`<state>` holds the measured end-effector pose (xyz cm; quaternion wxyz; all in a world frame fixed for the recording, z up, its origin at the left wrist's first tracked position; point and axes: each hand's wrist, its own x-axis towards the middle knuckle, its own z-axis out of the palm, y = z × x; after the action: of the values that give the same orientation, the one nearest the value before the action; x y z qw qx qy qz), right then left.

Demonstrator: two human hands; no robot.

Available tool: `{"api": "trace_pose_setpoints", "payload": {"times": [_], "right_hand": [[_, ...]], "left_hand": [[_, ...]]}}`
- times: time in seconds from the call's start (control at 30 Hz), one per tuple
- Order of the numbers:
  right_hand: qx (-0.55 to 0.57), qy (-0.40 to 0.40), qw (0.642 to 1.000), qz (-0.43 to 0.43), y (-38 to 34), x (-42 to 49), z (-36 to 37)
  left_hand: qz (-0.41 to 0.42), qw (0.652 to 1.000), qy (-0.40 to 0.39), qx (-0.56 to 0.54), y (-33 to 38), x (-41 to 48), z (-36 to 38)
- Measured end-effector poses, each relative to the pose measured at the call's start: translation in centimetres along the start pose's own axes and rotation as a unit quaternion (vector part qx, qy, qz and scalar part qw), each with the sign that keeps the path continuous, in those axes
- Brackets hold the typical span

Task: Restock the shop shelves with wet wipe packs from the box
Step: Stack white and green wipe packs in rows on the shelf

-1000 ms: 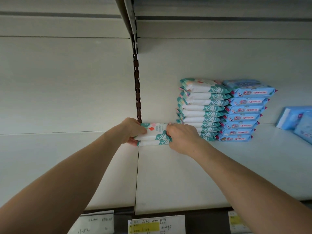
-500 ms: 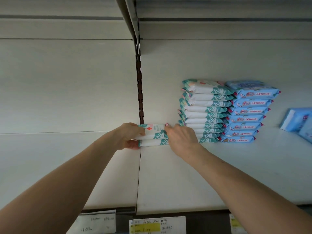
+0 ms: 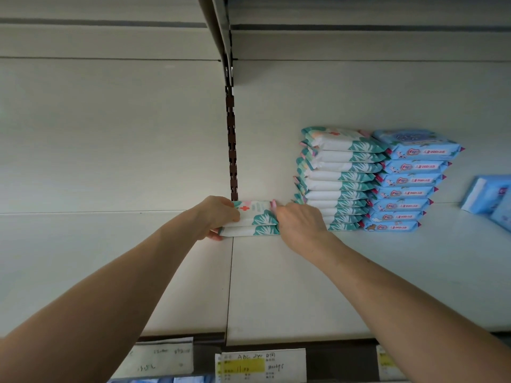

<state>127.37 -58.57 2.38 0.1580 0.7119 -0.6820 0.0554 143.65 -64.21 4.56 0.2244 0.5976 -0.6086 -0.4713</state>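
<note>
Head view: left hand (image 3: 218,217) and right hand (image 3: 300,225) each grip one end of two stacked packs (image 3: 254,220), set deep on the shelf (image 3: 276,286). Release unevenly and the top one could slide off, or bump the tall stack (image 3: 337,178) alongside.

Looks like a shop: white metal shelf (image 3: 276,286) with handwritten price labels (image 3: 260,364) along its front edge, slotted brown upright (image 3: 231,145) on the back panel, teal wet wipe packs (image 3: 337,178) stacked just beside blue packs (image 3: 409,179).
</note>
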Motion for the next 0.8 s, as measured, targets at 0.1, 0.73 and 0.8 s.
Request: {"api": "trace_pose_setpoints", "payload": {"times": [0.1,0.73,0.8], "right_hand": [[0.026,-0.033,0.999,0.016,-0.1,-0.1,0.4],[0.150,-0.050,0.986,0.048,-1.1,-0.4,-0.3],[0.104,-0.044,0.993,0.045,-1.2,-0.6,-0.7]], "left_hand": [[-0.005,1.000,-0.009,0.001,-0.2,0.0,-0.1],[0.060,0.982,-0.003,0.181,-0.6,-0.2,1.1],[0.079,0.967,0.021,0.241,-0.7,-0.3,1.3]]}}
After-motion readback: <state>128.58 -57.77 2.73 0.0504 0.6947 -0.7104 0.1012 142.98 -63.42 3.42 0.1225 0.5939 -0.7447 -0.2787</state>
